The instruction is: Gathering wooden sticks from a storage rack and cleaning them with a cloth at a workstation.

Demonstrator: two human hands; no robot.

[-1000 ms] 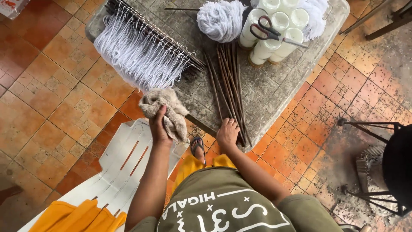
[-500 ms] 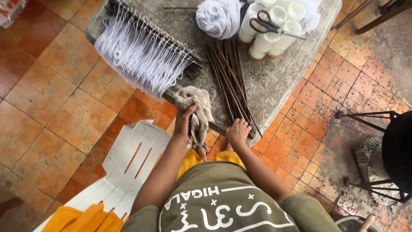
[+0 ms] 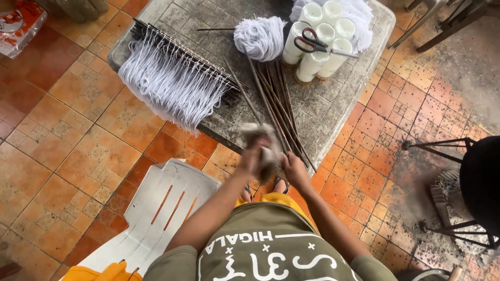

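Left hand [image 3: 251,160] and right hand [image 3: 291,169]: both grips closed on a crumpled grey rag [image 3: 263,143], held over the worktop [image 3: 333,112] edge. Rag judged soft, light, limp; bunch it anywhere. Dark rods [image 3: 276,99] lie just beyond.

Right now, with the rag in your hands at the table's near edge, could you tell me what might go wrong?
1. The grubby grey cloth rag, held by the left hand and the right hand, is blurred beside the bundle of thin dark metal rods; it could snag the ends overhanging the table edge.
2. The black-handled scissors lie loosely on the white cylindrical candles; a knocked table could tip them off.
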